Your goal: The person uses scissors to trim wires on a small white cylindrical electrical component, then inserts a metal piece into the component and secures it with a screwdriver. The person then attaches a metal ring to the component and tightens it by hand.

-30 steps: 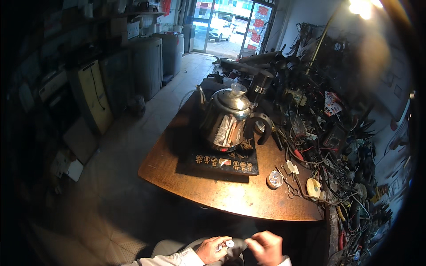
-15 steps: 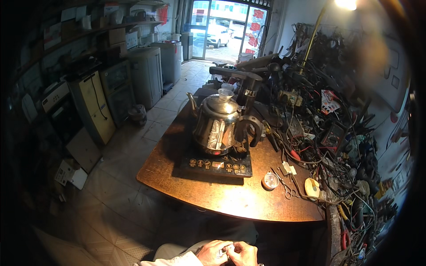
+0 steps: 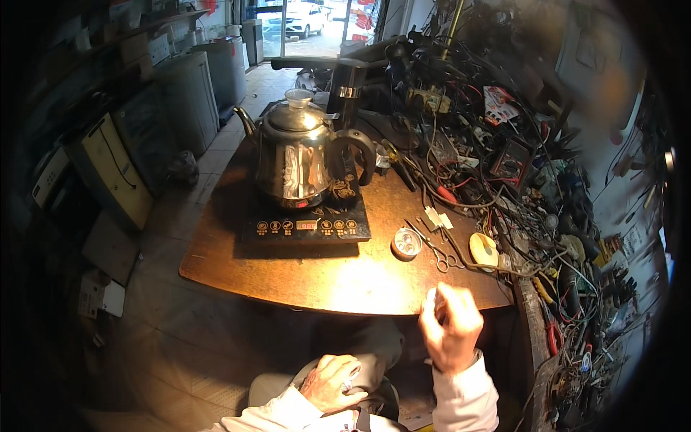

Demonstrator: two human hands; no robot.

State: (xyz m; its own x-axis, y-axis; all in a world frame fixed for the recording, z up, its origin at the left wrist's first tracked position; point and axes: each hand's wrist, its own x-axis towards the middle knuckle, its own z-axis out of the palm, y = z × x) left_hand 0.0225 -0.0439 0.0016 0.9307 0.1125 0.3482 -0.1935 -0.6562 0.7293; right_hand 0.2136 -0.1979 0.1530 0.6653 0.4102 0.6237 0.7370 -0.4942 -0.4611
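My left hand (image 3: 330,384) rests low over my lap, its fingers bent. A small pale, shiny bit shows by its fingertips, too small to name. My right hand (image 3: 452,327) is raised at the table's front edge, fingers curled into a pinch; whatever is between them is hidden. Closest to it on the table lie a pair of scissors (image 3: 441,258), a small round tin (image 3: 407,245) with shiny pieces in it, and a yellow round object (image 3: 484,250). Farther left, a steel kettle (image 3: 291,162) with a black handle stands on a black induction cooker (image 3: 306,229).
Tangled wires and tools pile up along the table's right side, with a multimeter (image 3: 512,160) and red-handled pliers (image 3: 553,337) among them. A dark cylinder (image 3: 349,90) stands behind the kettle. Old appliances (image 3: 187,101) line the left wall. A lamp lights the wooden table (image 3: 345,288).
My hands, together over my lap before, have parted. The right has moved up and right to the table edge; the left stays low. The view has shifted, so the table appears higher and farther left.
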